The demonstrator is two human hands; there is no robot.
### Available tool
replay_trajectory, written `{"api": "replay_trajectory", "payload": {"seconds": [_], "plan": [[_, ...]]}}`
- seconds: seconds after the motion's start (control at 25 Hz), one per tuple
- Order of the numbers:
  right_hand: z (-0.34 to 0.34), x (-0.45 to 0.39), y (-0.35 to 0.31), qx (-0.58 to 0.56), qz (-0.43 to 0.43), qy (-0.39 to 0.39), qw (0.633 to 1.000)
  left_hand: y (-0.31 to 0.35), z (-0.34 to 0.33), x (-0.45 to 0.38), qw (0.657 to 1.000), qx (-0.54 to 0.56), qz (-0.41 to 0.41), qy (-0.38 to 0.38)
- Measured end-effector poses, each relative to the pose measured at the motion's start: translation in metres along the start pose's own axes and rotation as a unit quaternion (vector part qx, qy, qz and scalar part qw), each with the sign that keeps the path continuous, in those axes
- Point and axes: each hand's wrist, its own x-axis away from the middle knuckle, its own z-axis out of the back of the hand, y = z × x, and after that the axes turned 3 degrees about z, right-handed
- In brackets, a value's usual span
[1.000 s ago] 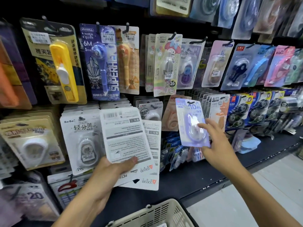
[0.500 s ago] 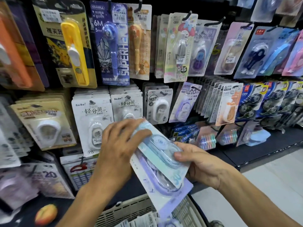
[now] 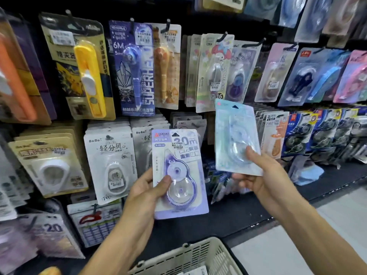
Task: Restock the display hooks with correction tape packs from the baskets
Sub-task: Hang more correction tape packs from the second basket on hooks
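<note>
**Two correction tape packs held up before the hooks**

The left hand (image 3: pixel 145 192) makes its grip on the purple pack (image 3: pixel 179 173): the thumb lies curled over the clear blister on the front, the fingers are behind the card. The pack stands upright, face toward the camera, its bottom edge free in the air and its hang hole at the top not on any hook.

Right of the purple pack, with a narrow open gap between them, the right hand (image 3: pixel 258 179) pinches the pale blue pack (image 3: pixel 236 137) at its lower right corner, thumb on the front of the blister, fingers beneath. This pack sits higher than the purple pack and tilts slightly; its top edge lies just under the row of hanging packs (image 3: pixel 214 72) on the upper hooks.

Behind the purple pack hang the white BoBo packs (image 3: pixel 110 165), crowded edge to edge. Right of the pale blue pack stand dense rows of dark tape packs (image 3: pixel 301 135).

Below the purple pack, the rim of a cream plastic basket (image 3: pixel 190 255) shows at the bottom edge, with open air between basket and hands. A dark shelf (image 3: pixel 238 213) runs beneath the display, pale floor (image 3: pixel 317 235) beside it.
</note>
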Motion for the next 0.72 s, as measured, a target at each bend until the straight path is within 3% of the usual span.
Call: {"api": "replay_trajectory", "payload": {"seconds": [0.12, 0.4, 0.56, 0.72], "plan": [[0.036, -0.015, -0.015, 0.037, -0.038, 0.07, 0.996, 0.004, 0.007, -0.001, 0.999, -0.001, -0.031, 0.011], [0.044, -0.017, -0.006, 0.101, -0.068, 0.082, 0.989, 0.001, 0.006, -0.005, 0.998, 0.005, -0.045, 0.033], [0.049, -0.018, -0.009, 0.053, -0.043, 0.105, 0.992, -0.002, 0.005, -0.005, 0.999, -0.004, -0.036, 0.029], [0.051, -0.022, -0.01, 0.069, -0.113, 0.126, 0.983, 0.001, 0.008, -0.004, 0.999, 0.007, -0.041, 0.029]]}}
